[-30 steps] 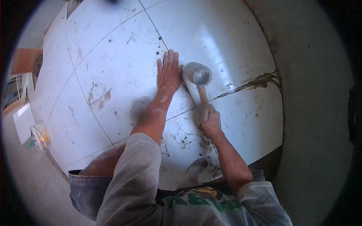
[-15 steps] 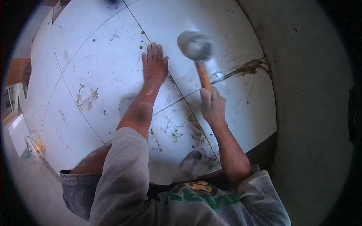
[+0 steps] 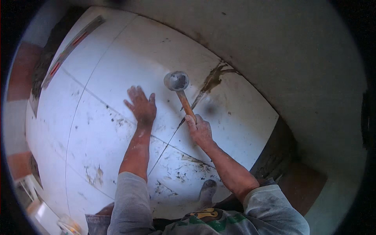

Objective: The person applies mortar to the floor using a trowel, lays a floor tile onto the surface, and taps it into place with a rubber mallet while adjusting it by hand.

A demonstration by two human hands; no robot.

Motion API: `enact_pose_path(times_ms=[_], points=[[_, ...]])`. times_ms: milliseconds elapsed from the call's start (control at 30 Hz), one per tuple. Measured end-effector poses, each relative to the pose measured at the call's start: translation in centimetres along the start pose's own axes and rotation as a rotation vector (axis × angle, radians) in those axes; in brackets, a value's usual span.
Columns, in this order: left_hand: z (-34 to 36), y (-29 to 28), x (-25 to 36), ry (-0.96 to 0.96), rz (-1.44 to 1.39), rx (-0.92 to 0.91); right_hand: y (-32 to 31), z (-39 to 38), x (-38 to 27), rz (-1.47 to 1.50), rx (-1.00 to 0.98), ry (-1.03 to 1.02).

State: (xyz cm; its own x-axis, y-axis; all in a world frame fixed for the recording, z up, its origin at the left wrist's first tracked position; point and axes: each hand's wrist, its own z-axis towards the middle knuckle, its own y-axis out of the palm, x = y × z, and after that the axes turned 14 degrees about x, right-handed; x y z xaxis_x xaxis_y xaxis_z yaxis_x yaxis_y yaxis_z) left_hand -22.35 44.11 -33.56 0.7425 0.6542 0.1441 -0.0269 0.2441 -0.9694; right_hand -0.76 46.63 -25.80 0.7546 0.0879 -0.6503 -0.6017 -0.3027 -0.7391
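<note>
My right hand point(image 3: 201, 131) is wrapped round the wooden handle of a mallet point(image 3: 177, 80), whose rounded grey head is raised in front of the hand over the white floor tiles point(image 3: 129, 51). To the left, my left hand point(image 3: 141, 105) is stretched out with its fingers spread and holds nothing. It is over a tile; whether it presses on the surface I cannot tell. Dark joints run between the tiles, and a wet brown smear point(image 3: 213, 79) spreads along one joint beyond the mallet. Dried mortar marks point(image 3: 94, 176) dot the tiles.
A long level point(image 3: 72, 51) with red parts lies on the tiles at the far left. A grey wall point(image 3: 274, 51) borders the tiles at the far and right sides. Reddish-brown tiles point(image 3: 25, 72) run along the left. A white container point(image 3: 68, 225) stands at lower left.
The view has turned to the right, bringing the level into sight. My left hand has moved off the tile joint, fingers wider apart. The mallet remains in my right hand.
</note>
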Motion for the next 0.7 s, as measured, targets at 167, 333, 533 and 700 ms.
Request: enact_pose_path(times_ms=[167, 333, 533, 700], points=[[6.1, 1.8, 7.2, 0.072, 0.006, -0.087, 0.4, 4.4, 0.6, 0.044, 0.16, 0.072], [6.8, 1.9, 8.7, 0.043, 0.06, -0.09, -0.7, 8.5, -1.8, 0.186, 0.232, 0.212], [7.9, 2.3, 6.9, 0.048, 0.169, -0.008, 2.3, 10.2, -2.7, 0.051, 0.475, -0.173], [8.3, 2.6, 8.2, -0.002, 0.015, -0.154, 3.2, 14.6, 1.9, -0.244, 0.369, -0.496]])
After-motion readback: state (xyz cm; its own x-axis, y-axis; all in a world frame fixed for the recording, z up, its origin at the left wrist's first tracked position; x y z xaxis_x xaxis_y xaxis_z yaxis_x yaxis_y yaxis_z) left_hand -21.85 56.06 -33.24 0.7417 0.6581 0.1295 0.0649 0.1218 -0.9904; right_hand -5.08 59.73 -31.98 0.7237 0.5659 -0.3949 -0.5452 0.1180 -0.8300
